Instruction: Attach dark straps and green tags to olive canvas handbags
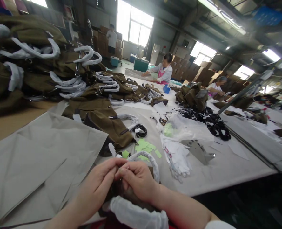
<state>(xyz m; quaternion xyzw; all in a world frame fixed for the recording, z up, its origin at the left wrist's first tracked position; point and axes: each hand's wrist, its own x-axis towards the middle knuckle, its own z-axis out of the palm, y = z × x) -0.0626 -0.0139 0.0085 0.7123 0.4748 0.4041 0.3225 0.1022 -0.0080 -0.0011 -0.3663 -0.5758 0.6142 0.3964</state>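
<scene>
Close to me, between two handles wrapped in white, both my hands meet over the top of a dark olive-brown handbag. My left hand bends its fingers towards the other hand, closed at the bag's top. My right hand pinches with thumb and forefinger there, its fingertips touching the left ones. The exact part of the bag between the fingers is hidden. One wrapped handle lies nearest me, and the other wrapped handle arches beyond my right hand. Just past the hands are green paper tags and a coiled black strap.
Another olive handbag lies ahead, with a large heap of bags at left. Grey sheeting covers the left front. White tags, a metal tape dispenser and black straps lie right. Other people work farther off.
</scene>
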